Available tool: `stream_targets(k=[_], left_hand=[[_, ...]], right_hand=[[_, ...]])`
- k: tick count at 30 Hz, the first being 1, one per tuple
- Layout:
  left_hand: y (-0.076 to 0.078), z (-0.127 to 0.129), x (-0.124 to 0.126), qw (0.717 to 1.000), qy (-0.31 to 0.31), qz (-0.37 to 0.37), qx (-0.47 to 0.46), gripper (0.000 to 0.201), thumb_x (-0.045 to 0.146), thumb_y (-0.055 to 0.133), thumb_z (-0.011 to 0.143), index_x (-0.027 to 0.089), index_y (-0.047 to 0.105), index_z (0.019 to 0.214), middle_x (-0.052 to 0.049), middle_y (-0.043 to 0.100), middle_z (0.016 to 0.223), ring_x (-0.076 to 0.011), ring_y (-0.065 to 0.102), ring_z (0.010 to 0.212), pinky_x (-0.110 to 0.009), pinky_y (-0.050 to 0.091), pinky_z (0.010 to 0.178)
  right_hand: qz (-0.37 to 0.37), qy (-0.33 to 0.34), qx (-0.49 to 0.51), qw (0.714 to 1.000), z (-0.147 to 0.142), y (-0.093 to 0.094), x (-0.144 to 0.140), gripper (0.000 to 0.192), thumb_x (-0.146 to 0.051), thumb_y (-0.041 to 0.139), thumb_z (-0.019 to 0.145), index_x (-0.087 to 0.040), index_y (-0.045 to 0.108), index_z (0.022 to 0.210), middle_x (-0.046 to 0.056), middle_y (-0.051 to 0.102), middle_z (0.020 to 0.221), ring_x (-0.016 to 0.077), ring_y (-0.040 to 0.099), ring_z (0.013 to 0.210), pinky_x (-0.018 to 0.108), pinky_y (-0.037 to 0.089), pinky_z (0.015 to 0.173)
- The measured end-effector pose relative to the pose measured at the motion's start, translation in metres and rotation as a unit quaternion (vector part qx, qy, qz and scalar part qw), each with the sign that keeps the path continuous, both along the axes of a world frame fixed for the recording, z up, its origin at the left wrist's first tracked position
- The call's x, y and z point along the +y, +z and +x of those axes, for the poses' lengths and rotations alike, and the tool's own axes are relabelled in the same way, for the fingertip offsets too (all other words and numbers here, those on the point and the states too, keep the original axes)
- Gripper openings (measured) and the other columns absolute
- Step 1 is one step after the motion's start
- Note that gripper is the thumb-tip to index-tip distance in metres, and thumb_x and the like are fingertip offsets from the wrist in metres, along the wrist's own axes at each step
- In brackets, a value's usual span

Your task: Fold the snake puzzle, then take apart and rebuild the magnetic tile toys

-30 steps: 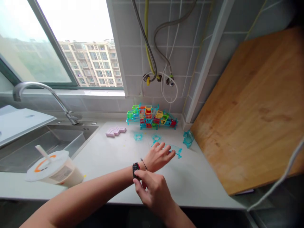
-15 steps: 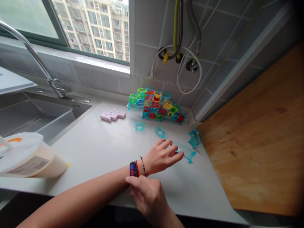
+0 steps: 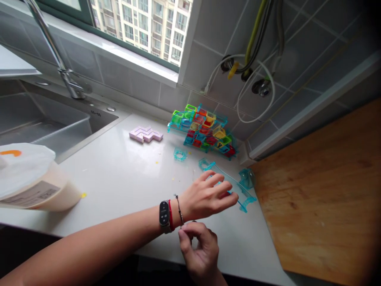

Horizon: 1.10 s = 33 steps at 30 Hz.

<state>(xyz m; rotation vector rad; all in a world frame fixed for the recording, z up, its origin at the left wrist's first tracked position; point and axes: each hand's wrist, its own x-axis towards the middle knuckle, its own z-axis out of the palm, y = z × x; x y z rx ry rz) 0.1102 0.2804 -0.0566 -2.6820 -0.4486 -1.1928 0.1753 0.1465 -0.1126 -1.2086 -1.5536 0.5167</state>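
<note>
The right hand (image 3: 202, 248) is at the left wrist, near the front edge of the surface (image 3: 143, 178); thumb and index finger are closed in a pinch on the near side of the beaded bracelet (image 3: 180, 212). The left hand (image 3: 208, 196) has its fingers spread and slightly bent, gripping nothing; it partly covers a clear turquoise panel (image 3: 238, 188), and contact with it cannot be confirmed. The bracelet encircles the wrist, beside a red cord (image 3: 170, 214) and a fitness band (image 3: 164, 213), both in place. Judged from the pinch, handling of the bracelet is under way and not finished. The multicoloured block assembly (image 3: 205, 131) stands joined at the rear edge, toward the far right corner. Parts not attached to it: the panel; two turquoise ring pieces (image 3: 180, 154), lying apart in front of the assembly; and a curved turquoise piece (image 3: 246, 178) at the right edge, next to the wooden board (image 3: 321, 198). A lilac zigzag block (image 3: 145, 135) lies separately near the sink (image 3: 102, 117).
</note>
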Motion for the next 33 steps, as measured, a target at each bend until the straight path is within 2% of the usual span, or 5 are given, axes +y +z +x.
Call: stream_targets(k=[3, 8, 16, 23, 33], left_hand=[[-0.003, 0.003, -0.002, 1.000, -0.006, 0.002, -0.010, 0.016, 0.019, 0.053, 0.101, 0.024, 0.066, 0.109, -0.004, 0.064, 0.098, -0.0194, 0.059, 0.095, -0.038, 0.046, 0.088], [-0.006, 0.005, -0.005, 1.000, -0.014, 0.011, -0.015, 0.017, 0.018, 0.055, 0.100, 0.024, 0.066, 0.112, -0.005, 0.064, 0.100, -0.0194, 0.058, 0.095, -0.041, 0.045, 0.093], [-0.010, 0.008, -0.005, 0.999, -0.023, 0.021, -0.029, 0.017, 0.017, 0.056, 0.098, 0.024, 0.068, 0.108, -0.005, 0.064, 0.099, -0.0215, 0.057, 0.100, -0.046, 0.042, 0.104], [-0.010, 0.007, -0.003, 1.000, -0.016, 0.018, -0.015, 0.018, 0.017, 0.057, 0.099, 0.025, 0.068, 0.110, -0.005, 0.064, 0.100, -0.0218, 0.057, 0.104, -0.048, 0.041, 0.105], [-0.021, 0.010, 0.002, 0.989, 0.080, -0.117, 0.048, 0.022, 0.018, 0.050, 0.101, 0.024, 0.069, 0.111, -0.007, 0.061, 0.099, -0.0222, 0.054, 0.088, -0.036, 0.045, 0.072]], right_hand=[[-0.042, -0.041, 0.034, 0.998, 0.011, 0.002, -0.002, 0.004, -0.021, 0.066, 0.090, -0.022, 0.070, 0.088, 0.001, 0.067, 0.067, 0.0143, 0.061, 0.055, 0.025, 0.051, 0.055], [-0.095, -0.097, 0.115, 0.984, 0.024, -0.003, -0.005, 0.019, -0.035, 0.064, 0.092, -0.019, 0.064, 0.081, -0.001, 0.057, 0.060, 0.0121, 0.048, 0.048, 0.024, 0.041, 0.045], [-0.135, -0.072, 0.175, 0.973, 0.021, -0.008, -0.003, 0.023, -0.038, 0.062, 0.094, -0.020, 0.057, 0.082, -0.004, 0.048, 0.060, 0.0103, 0.042, 0.048, 0.023, 0.037, 0.045], [-0.146, -0.057, 0.191, 0.969, 0.023, -0.011, -0.002, 0.022, -0.039, 0.062, 0.094, -0.020, 0.058, 0.085, -0.004, 0.050, 0.064, 0.0098, 0.043, 0.049, 0.022, 0.038, 0.045], [-0.190, -0.049, 0.139, 0.971, 0.020, -0.002, 0.001, 0.028, -0.042, 0.059, 0.097, -0.019, 0.058, 0.081, -0.005, 0.048, 0.057, 0.0112, 0.044, 0.052, 0.023, 0.039, 0.052]])
